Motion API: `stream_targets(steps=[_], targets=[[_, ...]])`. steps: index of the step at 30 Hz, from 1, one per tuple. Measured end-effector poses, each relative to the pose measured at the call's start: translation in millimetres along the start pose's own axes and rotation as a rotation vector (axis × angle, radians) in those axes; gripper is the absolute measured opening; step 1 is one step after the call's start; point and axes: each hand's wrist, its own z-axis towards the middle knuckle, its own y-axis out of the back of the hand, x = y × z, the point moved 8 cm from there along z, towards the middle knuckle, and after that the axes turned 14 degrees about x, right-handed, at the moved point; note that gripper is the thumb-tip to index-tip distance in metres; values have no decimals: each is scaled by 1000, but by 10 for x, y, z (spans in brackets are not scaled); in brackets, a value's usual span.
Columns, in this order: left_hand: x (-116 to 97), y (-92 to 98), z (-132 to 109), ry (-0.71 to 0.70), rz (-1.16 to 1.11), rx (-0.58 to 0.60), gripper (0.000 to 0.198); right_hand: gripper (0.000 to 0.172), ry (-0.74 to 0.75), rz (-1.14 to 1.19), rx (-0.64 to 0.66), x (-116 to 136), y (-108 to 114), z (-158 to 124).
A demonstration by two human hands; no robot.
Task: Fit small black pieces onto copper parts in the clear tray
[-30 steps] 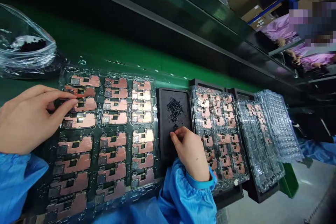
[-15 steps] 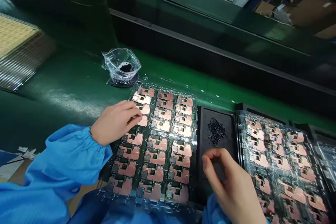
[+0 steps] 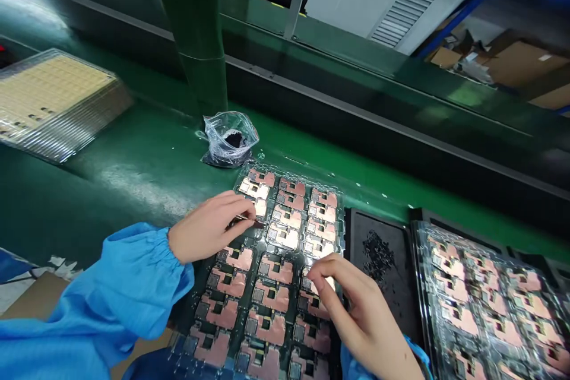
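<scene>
On the green surface [image 3: 133, 181] sits a clear tray of copper-faced circuit boards [image 3: 289, 267]. Above the tray's middle, the left hand [image 3: 209, 227] pinches a slim pointed tool [image 3: 246, 220]; at its right edge, the right hand [image 3: 360, 314] curves over one board [image 3: 320, 284], grip unclear.
</scene>
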Motion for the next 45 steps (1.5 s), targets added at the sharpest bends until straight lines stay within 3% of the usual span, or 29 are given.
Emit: stream_targets(steps=[4,10,15,24,33,39,42,45], targets=[[-72,-2,-40,-67,-415,-21,20,19,49,85,34,-6,-74,51],[-225,-473,27,-29,-832,262,53,6,11,279,20,-93,-193,123],[-245,-588,28,73,-764,287,69,10,-42,465,86,-193,-350,163],[-288,-556,62,15,-759,298,70,12,-122,474,136,-265,-448,199],[-381,-544,79,-62,-787,311,63,18,-85,476,178,-171,-503,243],[-429,-495,55,-107,-859,276,51,30,-92,759,152,-196,-548,220],[-400,-498,55,-77,-845,278,39,26,-76,942,192,-217,-594,235],[-301,-448,34,-30,-847,267,30,19,-43,909,168,-213,-523,231]])
